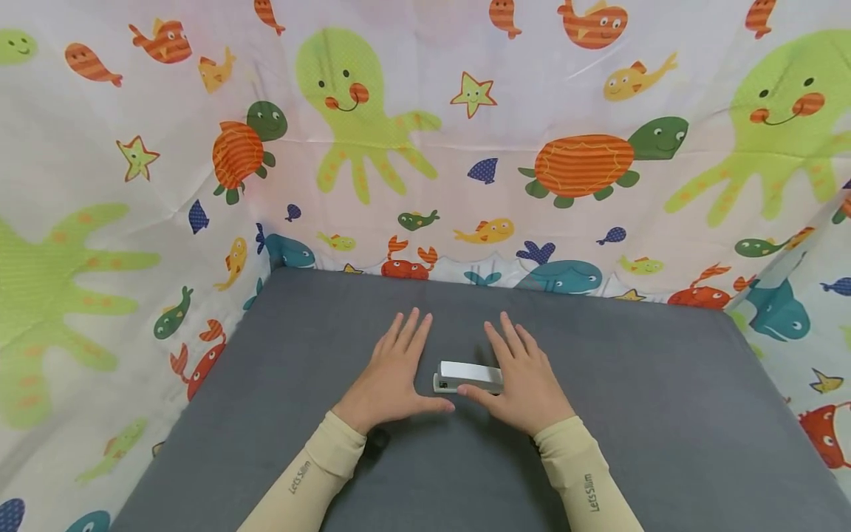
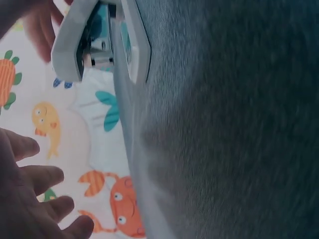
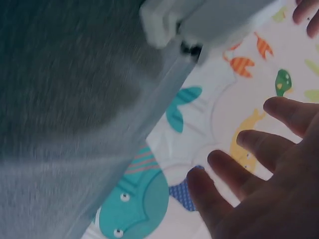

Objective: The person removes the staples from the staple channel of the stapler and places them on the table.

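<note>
Head view: a white fabric curtain (image 1: 432,44) printed with cartoon sea creatures rises at twelve o'clock and wraps round to nine and three. It encloses a flat table (image 1: 665,414) with a dark grey cloth-like surface. Taking the table's middle as the clock's centre, a cream left sleeve (image 1: 302,476) with dark lettering reaches in from eight o'clock and a matching cream right sleeve (image 1: 588,476) from four. The left hand (image 1: 395,377) is at nine o'clock, fingers extended, thumb spread towards three, gripping nothing. The right hand (image 1: 528,388) is at three, its fingers likewise straight and not clamped on anything; its thumb overlaps the near edge of a white oblong stapler (image 1: 465,373), though contact cannot be told. The stapler lies between the hands, lengthwise from nine to three.

The step in hand appears to be framing the stapler with both hands, no grip taken. Taking hold would call for curling the right fingers and thumb onto its three o'clock end.
</note>
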Demonstrator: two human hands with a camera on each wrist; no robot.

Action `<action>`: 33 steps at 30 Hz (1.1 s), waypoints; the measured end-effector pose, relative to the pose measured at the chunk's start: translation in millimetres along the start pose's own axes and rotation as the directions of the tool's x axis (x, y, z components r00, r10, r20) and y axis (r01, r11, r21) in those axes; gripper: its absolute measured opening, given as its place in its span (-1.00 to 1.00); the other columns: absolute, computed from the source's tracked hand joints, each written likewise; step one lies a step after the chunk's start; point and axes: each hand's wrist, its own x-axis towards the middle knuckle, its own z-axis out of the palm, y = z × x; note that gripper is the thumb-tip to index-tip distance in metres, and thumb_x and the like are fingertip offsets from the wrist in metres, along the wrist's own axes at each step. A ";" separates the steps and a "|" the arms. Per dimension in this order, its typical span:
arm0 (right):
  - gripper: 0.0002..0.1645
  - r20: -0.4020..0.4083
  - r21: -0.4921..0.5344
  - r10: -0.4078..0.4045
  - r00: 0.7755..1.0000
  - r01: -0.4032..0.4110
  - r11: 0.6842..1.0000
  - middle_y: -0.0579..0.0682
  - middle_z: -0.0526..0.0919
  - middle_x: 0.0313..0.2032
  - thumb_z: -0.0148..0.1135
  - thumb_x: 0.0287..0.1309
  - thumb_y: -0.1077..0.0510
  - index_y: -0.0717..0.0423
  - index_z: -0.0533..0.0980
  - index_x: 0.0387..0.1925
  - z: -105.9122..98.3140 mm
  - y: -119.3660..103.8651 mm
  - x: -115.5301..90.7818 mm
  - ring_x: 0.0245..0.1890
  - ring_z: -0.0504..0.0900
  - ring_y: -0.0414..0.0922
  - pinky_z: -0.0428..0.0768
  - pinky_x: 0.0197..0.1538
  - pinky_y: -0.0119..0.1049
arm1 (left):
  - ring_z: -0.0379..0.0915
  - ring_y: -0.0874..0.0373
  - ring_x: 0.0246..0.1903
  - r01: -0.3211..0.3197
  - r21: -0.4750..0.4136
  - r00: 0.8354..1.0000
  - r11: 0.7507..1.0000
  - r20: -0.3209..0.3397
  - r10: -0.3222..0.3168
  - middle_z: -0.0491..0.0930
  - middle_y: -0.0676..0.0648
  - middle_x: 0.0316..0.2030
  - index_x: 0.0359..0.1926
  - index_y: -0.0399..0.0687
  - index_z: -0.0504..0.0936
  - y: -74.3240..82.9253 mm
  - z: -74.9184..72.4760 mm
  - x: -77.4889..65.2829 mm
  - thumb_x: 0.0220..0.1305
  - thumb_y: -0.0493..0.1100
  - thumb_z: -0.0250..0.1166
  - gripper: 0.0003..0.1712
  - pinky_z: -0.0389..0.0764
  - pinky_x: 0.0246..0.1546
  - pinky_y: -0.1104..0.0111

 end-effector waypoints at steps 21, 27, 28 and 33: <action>-0.10 -0.058 0.094 -0.140 0.988 0.145 0.985 0.07 0.67 0.36 0.48 0.34 -0.26 0.06 0.46 0.53 19.7 -16.4 3.9 0.28 0.65 0.05 0.69 0.30 0.07 | 0.46 0.00 0.50 -0.009 -0.225 1.000 0.974 0.011 0.012 0.53 -0.01 0.50 0.74 0.11 0.13 1.4 12.7 6.6 0.36 -0.05 0.57 0.10 0.50 0.50 -0.01; -0.26 -0.068 0.066 -0.162 0.985 0.166 0.984 -0.02 0.74 0.26 0.51 0.34 -0.16 0.01 0.57 0.44 21.6 -16.8 3.6 0.17 0.70 -0.01 0.75 0.19 0.00 | 0.49 0.01 0.47 -0.038 -0.253 0.999 0.967 -0.006 0.037 0.60 -0.03 0.44 0.73 0.08 0.17 3.8 17.8 7.7 0.41 -0.07 0.52 0.03 0.52 0.49 0.02; -0.28 -0.070 0.061 -0.170 0.983 0.174 0.983 -0.02 0.75 0.25 0.52 0.34 -0.14 0.01 0.58 0.42 22.7 -16.9 3.8 0.16 0.71 -0.02 0.75 0.18 -0.01 | 0.50 0.02 0.46 -0.039 -0.264 0.999 0.964 -0.005 0.039 0.61 -0.03 0.43 0.72 0.08 0.18 3.9 18.0 7.5 0.41 -0.08 0.52 0.01 0.53 0.48 0.03; -0.34 -0.064 0.029 -0.194 0.979 0.196 0.980 -0.04 0.79 0.17 0.57 0.30 -0.05 0.00 0.62 0.38 28.0 -19.2 5.1 0.12 0.72 -0.04 0.74 0.19 -0.04 | 0.63 0.09 0.33 -0.045 -0.307 0.999 0.951 0.001 0.048 0.67 -0.01 0.37 0.70 0.05 0.23 3.1 18.3 5.8 0.43 -0.13 0.50 -0.04 0.66 0.33 0.11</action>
